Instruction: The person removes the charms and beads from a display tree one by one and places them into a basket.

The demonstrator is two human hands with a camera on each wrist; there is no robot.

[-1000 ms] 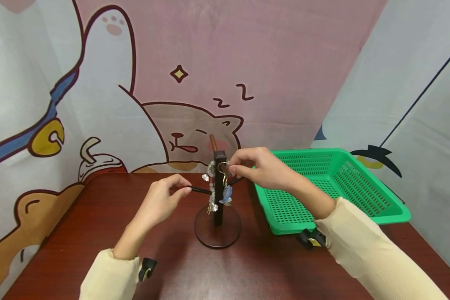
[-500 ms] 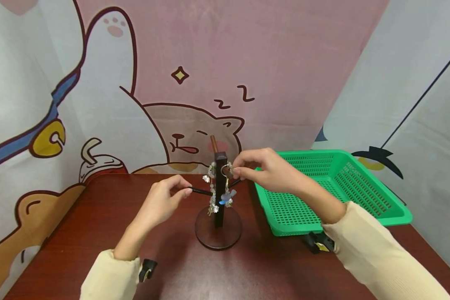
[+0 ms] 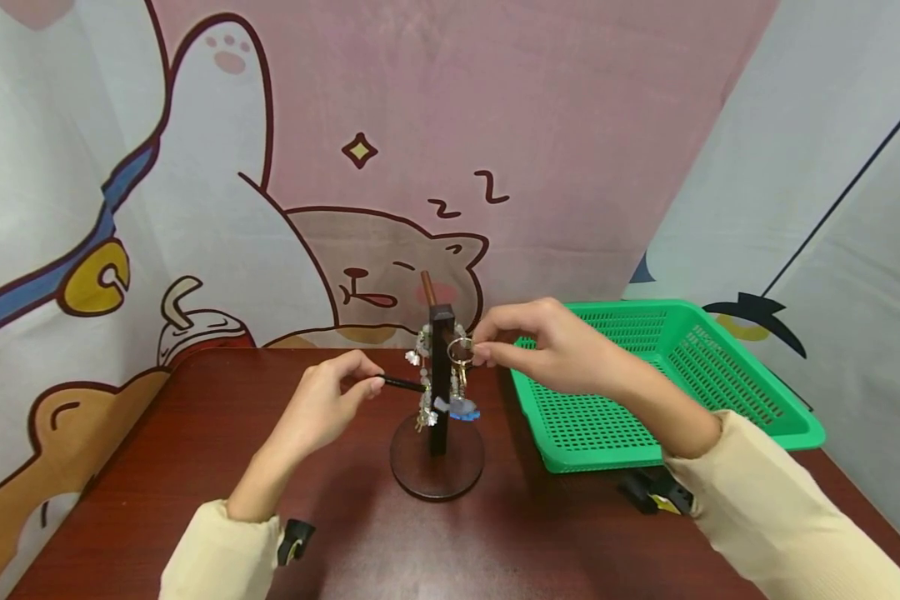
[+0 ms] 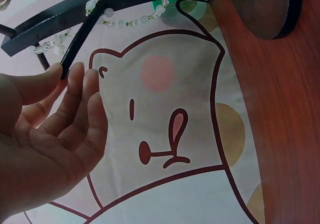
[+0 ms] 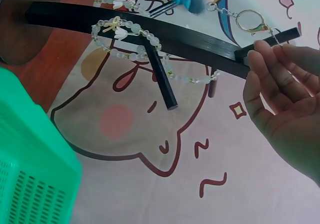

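Observation:
A dark jewelry stand [image 3: 439, 375] with short pegs rises from a round base [image 3: 450, 483]. My left hand [image 3: 318, 404] pinches the end of its left peg [image 3: 402, 382] between thumb and fingers. With thumb and fingertips, my right hand [image 3: 551, 346] pinches a keychain's metal ring beside the top right of the post. A blue-grey charm [image 3: 461, 408] dangles from that keychain. In the right wrist view, the ring is by an upper peg [image 5: 287, 36]; I cannot tell whether it encircles it. Pale beaded bracelets [image 5: 152, 37] hang on other pegs.
A green plastic basket [image 3: 592, 457] stands to the right, behind my right forearm. The stand is on a reddish-brown table [image 3: 217, 467]. Behind it hangs a cartoon-printed cloth [image 3: 570, 125].
My right hand has shifted slightly right and down, away from the post, with the keychain's ring. The charm has swung and turned. My left hand holds still on the peg.

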